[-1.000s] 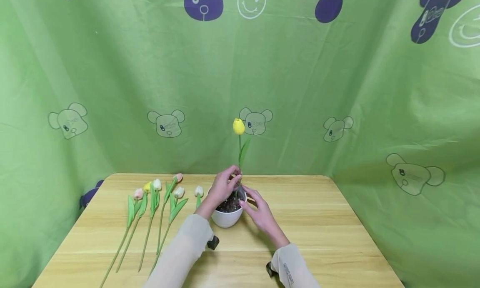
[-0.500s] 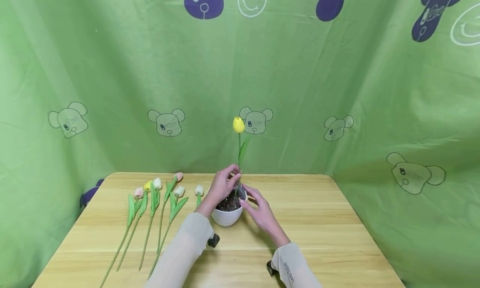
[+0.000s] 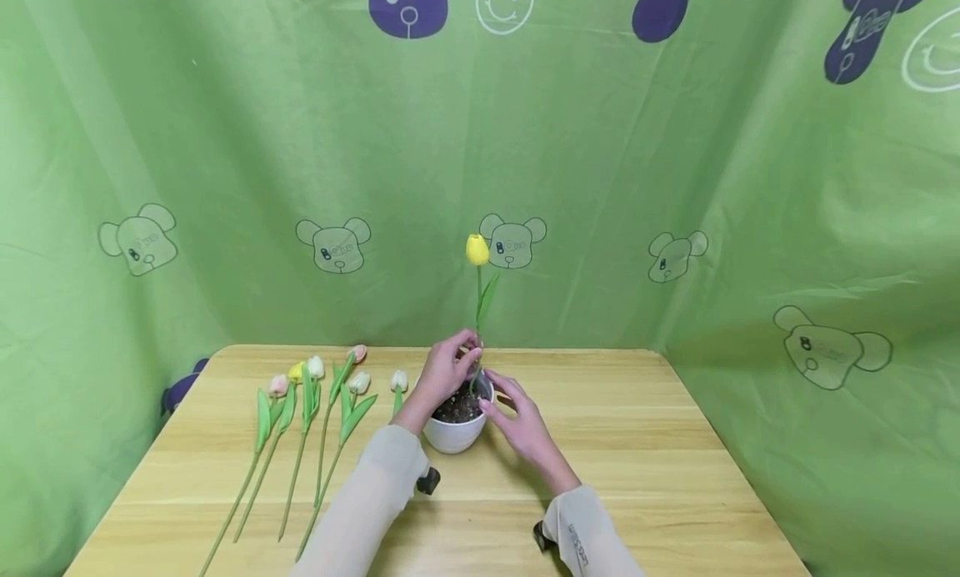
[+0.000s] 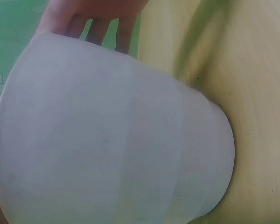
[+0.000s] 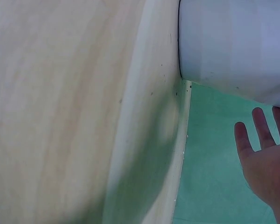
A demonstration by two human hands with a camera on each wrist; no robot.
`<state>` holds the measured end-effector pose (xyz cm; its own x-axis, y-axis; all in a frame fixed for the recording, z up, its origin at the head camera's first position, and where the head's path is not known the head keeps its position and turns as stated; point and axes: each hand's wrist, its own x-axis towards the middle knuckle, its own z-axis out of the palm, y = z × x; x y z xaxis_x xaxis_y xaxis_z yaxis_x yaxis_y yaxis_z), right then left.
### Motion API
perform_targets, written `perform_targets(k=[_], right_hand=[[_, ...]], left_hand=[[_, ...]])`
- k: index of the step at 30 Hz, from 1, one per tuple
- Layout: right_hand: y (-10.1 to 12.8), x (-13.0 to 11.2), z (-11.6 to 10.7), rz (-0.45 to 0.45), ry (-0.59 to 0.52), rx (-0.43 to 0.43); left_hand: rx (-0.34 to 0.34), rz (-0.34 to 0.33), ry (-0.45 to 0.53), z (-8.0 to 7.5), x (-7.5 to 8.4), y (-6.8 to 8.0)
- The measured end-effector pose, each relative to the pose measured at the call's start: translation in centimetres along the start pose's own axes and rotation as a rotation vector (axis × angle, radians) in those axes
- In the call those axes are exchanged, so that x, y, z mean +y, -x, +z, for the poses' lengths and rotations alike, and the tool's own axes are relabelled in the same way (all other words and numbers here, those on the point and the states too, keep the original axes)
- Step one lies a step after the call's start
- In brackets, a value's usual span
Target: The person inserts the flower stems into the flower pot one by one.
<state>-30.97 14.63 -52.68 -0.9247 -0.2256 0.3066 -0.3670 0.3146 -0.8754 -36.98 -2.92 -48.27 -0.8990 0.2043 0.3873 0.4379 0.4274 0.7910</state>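
In the head view, my left hand (image 3: 447,371) pinches the stem of an upright yellow tulip (image 3: 477,250). Its lower end goes down into a white pot (image 3: 453,436) with dark soil (image 3: 458,407) inside. At the pot's right side is my right hand (image 3: 519,418), with thumb and index finger spread along the rim. The right wrist view shows fingers of that hand (image 5: 266,163) fairly straight and spread beside the pot (image 5: 238,42). The pot (image 4: 102,126) fills much of the left wrist view and covers the left hand's grip.
Several tulips lie left of the pot, among them a pink one (image 3: 278,385), a yellow one (image 3: 297,372) and a white one (image 3: 360,383). Another white tulip (image 3: 398,381) lies close to the left forearm. A green curtain (image 3: 570,143) hangs behind the wooden table (image 3: 622,477).
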Motion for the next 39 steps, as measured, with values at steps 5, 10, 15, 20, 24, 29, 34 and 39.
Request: perform_targets(k=[5,10,15,20,24,29,34,39], right_hand=[[-0.2,0.5,0.0,0.003,-0.01,-0.005],[-0.2,1.2,-0.2,-0.005,-0.017,-0.002],[-0.2,1.5,-0.2,-0.017,-0.03,-0.003],[-0.2,1.5,-0.1,-0.026,-0.036,0.008],[-0.4,1.6,0.1,-0.028,-0.033,0.013],[-0.4,1.5,-0.1,-0.017,-0.006,-0.005],[-0.3,1.6,-0.3,-0.008,-0.02,-0.01],[-0.3,1.6,-0.2,-0.008,-0.02,-0.019]], left_hand=[[0.019,-0.003,0.02,0.0,0.1,0.0],[0.034,-0.003,0.022,0.2,0.2,0.0],[0.021,-0.026,0.027,0.3,0.1,0.0],[0.028,-0.037,0.041,0.4,0.0,0.1],[0.035,-0.036,0.036,0.3,-0.1,0.0],[0.055,-0.047,0.013,0.2,0.0,0.1],[0.05,-0.063,-0.026,0.2,-0.1,0.0],[0.039,-0.075,-0.033,0.1,-0.1,0.0]])
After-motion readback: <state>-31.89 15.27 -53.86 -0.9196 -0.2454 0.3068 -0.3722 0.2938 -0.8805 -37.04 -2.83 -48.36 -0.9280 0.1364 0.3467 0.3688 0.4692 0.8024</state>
